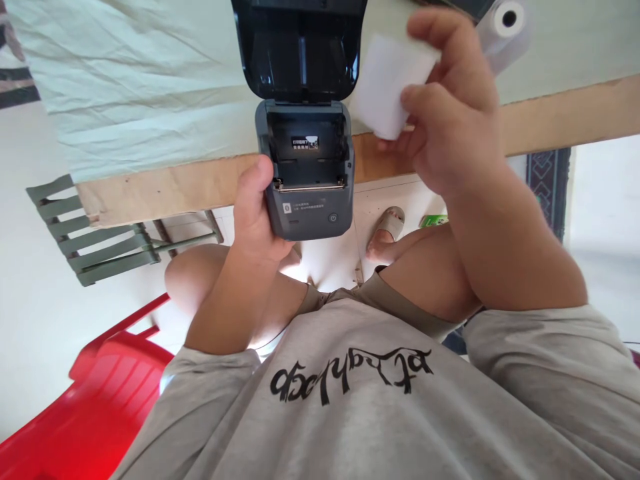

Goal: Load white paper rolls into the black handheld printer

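Note:
A small dark grey label printer (305,180) is held at the table's edge with its lid (300,47) swung open, showing the empty paper bay. My left hand (255,217) grips the printer's left side, thumb against its front corner. My right hand (453,113) is closed on a white roll of paper (385,83), held just right of the open bay and above the table edge.
The table has a pale green cloth (140,87) and a bare wooden edge (165,187). A second white paper roll (507,23) lies at the far right. A green slatted chair (95,233) and a red plastic chair (100,393) stand to the left. My sandalled foot (387,230) rests on the floor.

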Tool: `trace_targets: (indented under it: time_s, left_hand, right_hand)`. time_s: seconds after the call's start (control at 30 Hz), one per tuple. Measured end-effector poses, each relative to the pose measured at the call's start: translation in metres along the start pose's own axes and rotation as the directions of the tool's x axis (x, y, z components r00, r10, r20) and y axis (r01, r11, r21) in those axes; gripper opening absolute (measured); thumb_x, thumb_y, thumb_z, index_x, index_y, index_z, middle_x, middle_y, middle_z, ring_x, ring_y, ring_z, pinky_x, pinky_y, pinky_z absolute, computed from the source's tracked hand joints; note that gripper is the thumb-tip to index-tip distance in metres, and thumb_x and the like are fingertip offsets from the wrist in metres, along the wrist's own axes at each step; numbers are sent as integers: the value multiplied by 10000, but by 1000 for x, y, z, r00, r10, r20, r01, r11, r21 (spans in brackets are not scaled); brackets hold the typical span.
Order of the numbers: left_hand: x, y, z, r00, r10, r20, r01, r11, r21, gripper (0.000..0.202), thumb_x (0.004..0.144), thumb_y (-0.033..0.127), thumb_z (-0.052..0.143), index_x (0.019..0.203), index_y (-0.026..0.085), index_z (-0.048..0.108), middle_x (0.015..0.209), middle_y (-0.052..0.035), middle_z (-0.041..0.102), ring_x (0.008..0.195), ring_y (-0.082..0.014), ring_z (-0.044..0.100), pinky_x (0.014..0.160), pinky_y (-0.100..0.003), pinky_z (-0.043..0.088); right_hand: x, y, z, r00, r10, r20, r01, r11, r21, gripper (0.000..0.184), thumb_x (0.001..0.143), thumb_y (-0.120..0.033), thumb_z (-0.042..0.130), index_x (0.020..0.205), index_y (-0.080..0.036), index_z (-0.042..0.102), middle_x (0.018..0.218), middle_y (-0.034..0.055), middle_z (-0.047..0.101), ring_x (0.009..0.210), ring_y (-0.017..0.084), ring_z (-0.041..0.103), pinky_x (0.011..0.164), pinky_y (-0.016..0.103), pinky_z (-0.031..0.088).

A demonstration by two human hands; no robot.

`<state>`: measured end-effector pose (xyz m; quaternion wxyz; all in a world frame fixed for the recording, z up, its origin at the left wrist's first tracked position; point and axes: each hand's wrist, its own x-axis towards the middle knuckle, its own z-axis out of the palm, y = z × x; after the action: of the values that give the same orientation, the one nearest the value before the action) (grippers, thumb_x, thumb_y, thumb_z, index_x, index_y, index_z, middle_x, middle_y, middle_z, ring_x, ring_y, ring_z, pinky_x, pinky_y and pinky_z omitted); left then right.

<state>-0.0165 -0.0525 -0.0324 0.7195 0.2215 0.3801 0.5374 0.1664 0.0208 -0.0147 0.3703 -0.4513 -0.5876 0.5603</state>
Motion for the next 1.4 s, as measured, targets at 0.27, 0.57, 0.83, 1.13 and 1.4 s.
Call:
trace_targets:
  time_s: [0.27,0.57,0.83,1.13,1.4]
  left_hand:
    - [2,1,1,1000,7,5,-7,1000,18,356,709,544,511,876,257,641,981,-48,646,956,-315,554,705,-453,486]
    - [1,3,7,998,-58,-13,59,992,111,548,691,602,437,1061,234,600,965,-89,649,857,-330,567,574,-420,435]
    - [1,1,6,999,42,-17,-41,998,46,360,733,527,464,913,277,650,1046,-36,638,1023,-311,543,743,-449,473]
    - [-1,2,10,1000,-12,-23,14,995,103,487,756,581,379,967,211,613,957,-102,629,749,-280,596,518,-386,453]
    - [-1,0,10,999,-6,-50,7,1000,23,431,786,549,387,897,191,599,902,-97,640,811,-281,579,560,-373,455]
  right_hand:
    - [-8,-3,0,984,166,70,-180,933,311,367,699,-246,522,1044,-250,396,892,-22,466,655,39,539,504,191,504]
    - [-7,1,-7,975,201,96,-222,893,392,309,691,-287,596,980,-278,487,910,-26,476,683,28,513,527,157,509]
    - [-9,-6,-4,950,273,153,-313,842,439,286,713,-388,551,961,-254,501,959,1,551,820,104,601,517,166,492]
    - [-8,-13,4,955,291,54,-285,857,430,369,743,-352,504,1086,-235,432,831,-11,488,775,96,620,524,170,509]
    - [-20,-27,8,992,29,-127,-12,992,128,410,770,-169,434,1148,-301,344,1249,-90,338,963,5,496,748,82,499]
